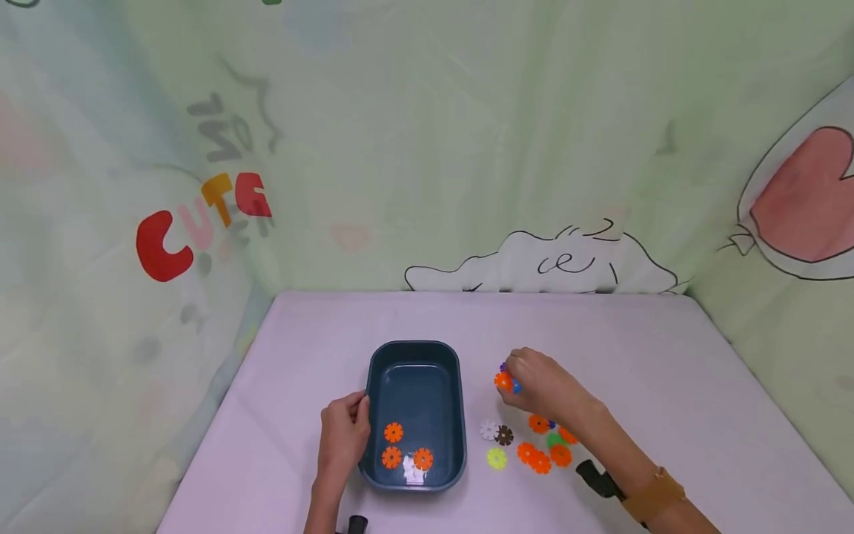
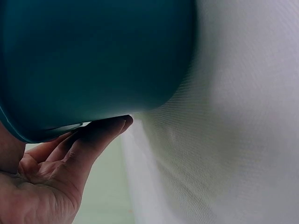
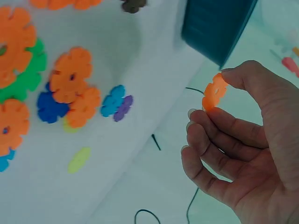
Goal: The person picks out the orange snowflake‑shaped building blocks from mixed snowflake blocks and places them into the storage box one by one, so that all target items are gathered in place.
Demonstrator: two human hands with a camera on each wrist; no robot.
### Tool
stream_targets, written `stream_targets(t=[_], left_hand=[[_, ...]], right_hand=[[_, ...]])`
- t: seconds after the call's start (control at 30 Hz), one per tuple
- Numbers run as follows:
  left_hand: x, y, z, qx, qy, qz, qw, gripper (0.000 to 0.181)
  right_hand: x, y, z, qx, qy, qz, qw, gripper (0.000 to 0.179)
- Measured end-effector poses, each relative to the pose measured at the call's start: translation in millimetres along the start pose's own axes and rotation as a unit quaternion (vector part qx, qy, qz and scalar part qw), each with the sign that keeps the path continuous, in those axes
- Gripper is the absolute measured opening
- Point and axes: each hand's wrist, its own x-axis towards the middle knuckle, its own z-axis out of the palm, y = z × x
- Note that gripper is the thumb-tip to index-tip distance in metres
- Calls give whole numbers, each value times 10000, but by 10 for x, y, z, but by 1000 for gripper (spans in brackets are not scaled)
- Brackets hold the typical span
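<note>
My right hand [image 1: 543, 383] pinches an orange notched plastic disc [image 3: 215, 92] by its edges, thumb on one side and index finger on the other. In the head view that hand is to the right of a deep dark blue plastic tub [image 1: 416, 400], above the table. My left hand [image 1: 344, 434] grips the tub's left side; in the left wrist view its fingers [image 2: 100, 133] lie along the outer wall below the rim. Inside the tub, at its near end, lie several orange discs [image 1: 391, 457].
Right of the tub, loose discs lie spread on the pale tablecloth [image 1: 347, 319]: white [image 1: 489, 430], brown [image 1: 504, 435], yellow-green [image 1: 497, 458], and several orange [image 1: 560, 455]. A light blue disc [image 3: 112, 101] overlaps a purple one [image 3: 123, 109]. A printed curtain [image 1: 414, 148] hangs around the table.
</note>
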Motion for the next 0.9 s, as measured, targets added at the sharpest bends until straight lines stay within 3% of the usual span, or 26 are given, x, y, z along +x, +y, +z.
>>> stream_targets(t=[0.33,0.9], left_hand=[[24,7,-2,-6,9,-4,10000,29],[37,-29,12,0,38,13,10000,29]], right_hand=[[104,-202,-189,46,291,-468,9985,22],[265,-532,-275,15,79,-769,9970,21]])
